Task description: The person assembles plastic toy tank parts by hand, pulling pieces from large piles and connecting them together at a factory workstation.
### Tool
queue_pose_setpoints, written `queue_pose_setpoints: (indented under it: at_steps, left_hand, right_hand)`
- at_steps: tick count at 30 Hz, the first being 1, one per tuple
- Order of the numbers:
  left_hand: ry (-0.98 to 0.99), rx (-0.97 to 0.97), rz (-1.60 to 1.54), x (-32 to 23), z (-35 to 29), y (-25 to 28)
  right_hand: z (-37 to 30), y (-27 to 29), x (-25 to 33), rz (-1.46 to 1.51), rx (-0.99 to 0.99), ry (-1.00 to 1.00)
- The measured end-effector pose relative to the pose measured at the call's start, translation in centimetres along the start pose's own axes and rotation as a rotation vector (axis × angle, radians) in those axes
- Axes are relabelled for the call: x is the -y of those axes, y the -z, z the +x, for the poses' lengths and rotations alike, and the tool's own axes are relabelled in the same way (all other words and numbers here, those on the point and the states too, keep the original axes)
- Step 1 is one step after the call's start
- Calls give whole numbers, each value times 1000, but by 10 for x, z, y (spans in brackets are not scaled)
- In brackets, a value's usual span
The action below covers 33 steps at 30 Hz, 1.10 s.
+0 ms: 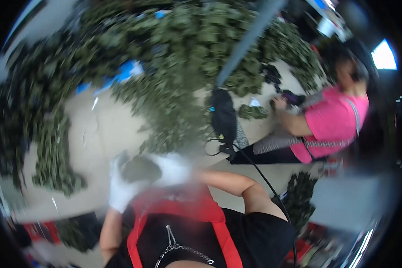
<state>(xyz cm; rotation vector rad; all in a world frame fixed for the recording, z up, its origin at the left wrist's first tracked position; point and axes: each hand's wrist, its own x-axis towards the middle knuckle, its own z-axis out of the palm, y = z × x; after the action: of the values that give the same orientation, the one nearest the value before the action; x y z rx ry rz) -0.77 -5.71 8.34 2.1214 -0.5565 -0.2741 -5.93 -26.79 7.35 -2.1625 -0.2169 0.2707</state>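
My left hand and my right hand, both in white gloves, are close together at the table's near edge. Between them they grip a rounded olive-green piece, blurred, its kind not clear. The left fingers curl round its left side; the right hand closes on its right side. Just beyond lies a big heap of olive-green pieces, layered and floppy like cloth or leaves, too blurred to name.
A pale table carries the heap and a smaller row of pieces at left. A black bag-like object on a grey post stands right of centre, with a black cable. A co-worker in pink works at right.
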Motion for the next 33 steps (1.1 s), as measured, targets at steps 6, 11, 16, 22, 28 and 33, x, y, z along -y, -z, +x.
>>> queue_pose_setpoints:
  at_steps: [6,11,16,22,28,33]
  left_hand:
    - [120,46,-759,-29,35,-39]
    - [23,127,-636,-48,72,-73]
    - [41,339,-635,-64,156,-151]
    - [64,744,-805,-70,190,-191]
    - [646,218,-831,91,135,-191]
    - [811,-94,-893,163,95,-144]
  right_hand:
    - [3,-1,-9,167,-395,12]
    - [-23,27,-20,300,-557,-115]
    - [-34,85,-67,380,-702,-434]
    - [-66,213,-188,1113,-1370,-203]
    - [-32,405,-283,1053,-1572,71]
    - [73,517,-290,807,-1532,-494]
